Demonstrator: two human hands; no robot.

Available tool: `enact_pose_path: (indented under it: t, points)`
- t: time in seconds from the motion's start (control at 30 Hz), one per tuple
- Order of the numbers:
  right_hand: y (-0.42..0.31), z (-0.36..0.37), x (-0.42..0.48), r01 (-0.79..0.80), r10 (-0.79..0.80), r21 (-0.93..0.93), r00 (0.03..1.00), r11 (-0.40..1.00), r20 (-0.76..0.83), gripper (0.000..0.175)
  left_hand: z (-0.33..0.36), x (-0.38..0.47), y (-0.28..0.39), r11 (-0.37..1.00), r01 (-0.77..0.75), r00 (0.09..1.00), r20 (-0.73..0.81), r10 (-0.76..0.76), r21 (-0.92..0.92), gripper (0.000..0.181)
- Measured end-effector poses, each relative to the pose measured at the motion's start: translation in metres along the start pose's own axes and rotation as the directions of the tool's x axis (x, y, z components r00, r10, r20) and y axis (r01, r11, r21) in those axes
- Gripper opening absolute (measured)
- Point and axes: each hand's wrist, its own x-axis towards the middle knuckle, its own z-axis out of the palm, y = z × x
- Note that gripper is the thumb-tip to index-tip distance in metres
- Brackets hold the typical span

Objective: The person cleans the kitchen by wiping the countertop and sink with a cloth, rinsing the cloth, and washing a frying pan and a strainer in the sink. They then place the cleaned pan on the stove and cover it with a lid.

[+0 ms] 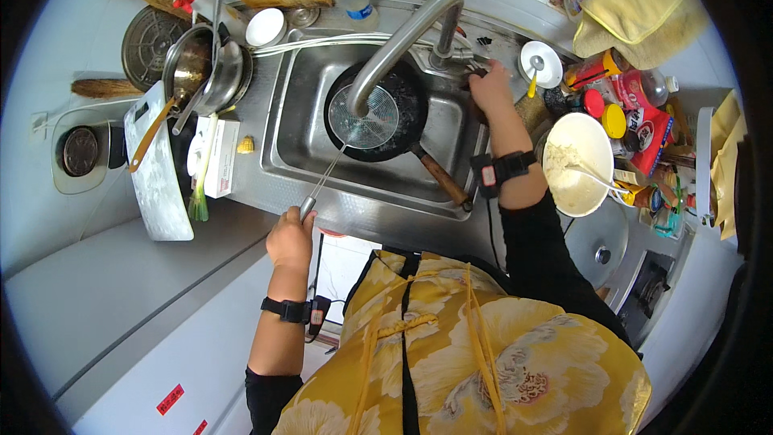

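My left hand [291, 238] grips the metal handle of a round wire-mesh skimmer [377, 124]. The skimmer's disc is under the faucet spout [386, 48], over a black frying pan [412, 96] with a wooden handle that sits in the stainless steel sink [302, 109]. Whether the disc touches the pan I cannot tell. At the faucet's base, to the right of the sink, my right hand [490, 89] reaches to the tap lever; the fingers partly hide it, and their grip is not clear.
Right of the sink stand a white bowl [578, 163] of pale batter or flour with a spoon, a small white bowl [540, 66], seasoning jars and a glass lid [595, 241]. On the left are stacked metal pots [190, 66], a cutting board [158, 175], a white box [220, 157] and a green onion [199, 199].
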Motion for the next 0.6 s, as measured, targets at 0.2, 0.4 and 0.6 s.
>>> enact_pose_path:
  t: [0.2,0.4,0.6]
  points:
    - [-0.006,0.019,0.047,0.048,0.069,-0.261,0.904,0.964,0.421,0.05,0.001,-0.007,-0.008,1.0,0.008,0.997,-0.077,-0.01,-0.027,0.025]
    - [-0.038,0.008,0.023,-0.11,0.127,-0.066,0.896,0.992,0.426,0.044,0.007,-0.009,-0.004,0.942,0.298,0.939,0.229,-0.258,-0.158,0.023]
    - [-0.005,0.042,-0.016,-0.534,0.313,0.697,0.845,0.478,0.433,0.068,0.006,-0.009,-0.011,0.954,0.233,0.972,0.055,-0.227,-0.188,0.026]
